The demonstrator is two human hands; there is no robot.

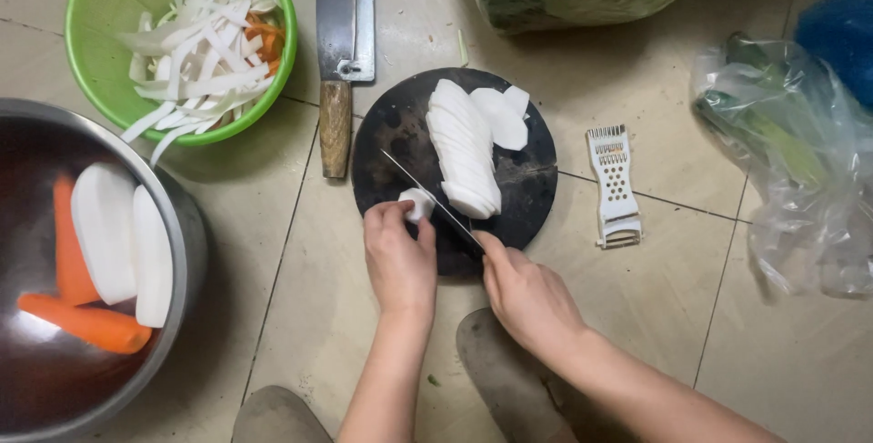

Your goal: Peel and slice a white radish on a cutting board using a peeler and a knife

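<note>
**Last stub of radish under the knife**

Closest in, the left hand (398,256) pinches the radish end (416,204) on the near edge of the round dark board (400,129), fingers curled tight around it. Just beside it, the right hand (527,293) is closed around the handle of the knife (427,196), the thin blade angled across the board and touching the stub. That stub is small, white and rounded, so this piece looks almost used up. Past the blade, a neat fanned row of slices (464,147) lies on the board, pale and even, a few loose ones at the far end. Left of the hands, a steel basin (186,225) holds radish halves (118,238) and carrots (86,320), uncut. Farther off: a green bowl (91,6) of strips, a cleaver (344,15), a white grater (614,184).
</note>
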